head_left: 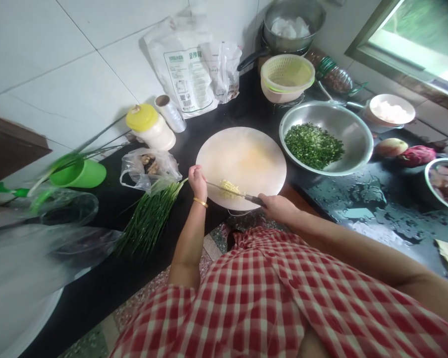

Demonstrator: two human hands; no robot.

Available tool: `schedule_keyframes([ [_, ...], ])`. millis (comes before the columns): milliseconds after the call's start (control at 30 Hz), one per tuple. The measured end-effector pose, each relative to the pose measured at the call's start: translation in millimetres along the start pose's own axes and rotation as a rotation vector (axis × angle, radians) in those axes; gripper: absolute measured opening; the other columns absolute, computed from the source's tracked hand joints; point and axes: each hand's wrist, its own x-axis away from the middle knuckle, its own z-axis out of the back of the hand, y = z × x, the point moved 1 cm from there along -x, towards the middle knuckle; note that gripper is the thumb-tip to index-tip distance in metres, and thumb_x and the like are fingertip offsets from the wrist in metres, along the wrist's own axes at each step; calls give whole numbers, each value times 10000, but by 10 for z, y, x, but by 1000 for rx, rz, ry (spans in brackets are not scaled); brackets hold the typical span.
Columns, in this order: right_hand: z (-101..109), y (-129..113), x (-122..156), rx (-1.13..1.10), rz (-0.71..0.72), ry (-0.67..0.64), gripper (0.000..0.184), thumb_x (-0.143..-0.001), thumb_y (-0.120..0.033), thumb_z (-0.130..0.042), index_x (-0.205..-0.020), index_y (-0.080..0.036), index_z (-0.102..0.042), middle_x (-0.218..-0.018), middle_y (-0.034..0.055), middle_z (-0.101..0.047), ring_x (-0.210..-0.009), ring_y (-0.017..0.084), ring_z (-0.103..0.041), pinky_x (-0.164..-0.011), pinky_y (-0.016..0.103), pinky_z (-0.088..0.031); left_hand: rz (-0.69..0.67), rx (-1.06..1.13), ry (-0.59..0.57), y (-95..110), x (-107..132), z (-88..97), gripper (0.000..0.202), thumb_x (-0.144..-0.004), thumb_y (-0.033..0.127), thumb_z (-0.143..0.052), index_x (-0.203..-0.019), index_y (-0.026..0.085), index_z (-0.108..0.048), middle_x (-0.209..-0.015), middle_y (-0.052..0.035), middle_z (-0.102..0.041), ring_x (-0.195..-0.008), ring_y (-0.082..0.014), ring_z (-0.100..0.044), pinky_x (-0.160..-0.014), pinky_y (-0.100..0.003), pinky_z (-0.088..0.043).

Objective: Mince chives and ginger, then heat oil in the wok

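A knife [236,193] points left and slightly forward, its length across the near part of a round board [239,154], over yellowish minced bits [227,185]. The right hand's [277,208] fingers clamp its handle; the left hand [197,182] curls by the tip, whether gripping I cannot tell.

Place: kitchen | We see a round cutting board [242,149], a steel bowl [353,136] of chopped greens [313,146] (dark counter [97,298] underneath) | tiled wall [52,54]

Red-and-cream checked shirt [246,288], slim gold-coloured bangle [200,202]
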Motion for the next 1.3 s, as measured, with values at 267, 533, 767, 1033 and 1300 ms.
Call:
schedule_keyframes([
  [267,40,97,-114,4,-26,-13,243,-862,-254,-384,-1084,-204,-470,-917,91,-657,-779,206,-619,-598,267,-366,-70,-2,-25,24,-51,-73,171,-845,244,-354,-822,173,-508,-406,79,-365,-379,-92,-371,-461,-205,-316],
  [533,134,82,-193,27,-46,-9,258,-832,-206,-401,-1079,-200,-473,-921,91,-655,-774,204,-613,-591,269,-355,-56,5,-37,-54,-163,-91,155,-841,236,-362,-803,172,-499,-409,83,-363,-379,-90,-365,-471,-212,-314],
  [767,214,83,-239,38,-15,54,272,-827,-203,-407,-1090,-188,-473,-923,101,-651,-786,206,-607,-616,271,-360,-3,59,-45,-82,-258,-118,150,-838,272,-382,-793,175,-488,-403,91,-350,-367,-84,-357,-459,-206,-306],
  [1033,79,64,-154,1,-21,34,252,-854,-256,-396,-1091,-193,-457,-906,94,-654,-775,207,-614,-611,268,-367,-29,-5,-92,1,-242,-163,156,-837,230,-366,-817,176,-511,-406,78,-362,-375,-92,-356,-451,-203,-298],
  [1300,-71,59,-15,-48,-133,0,216,-865,-267,-379,-1050,-207,-471,-895,85,-663,-757,204,-624,-574,261,-350,-38,-37,-168,27,-106,-201,167,-842,233,-373,-799,181,-526,-420,71,-370,-384,-88,-386,-452,-200,-326],
])
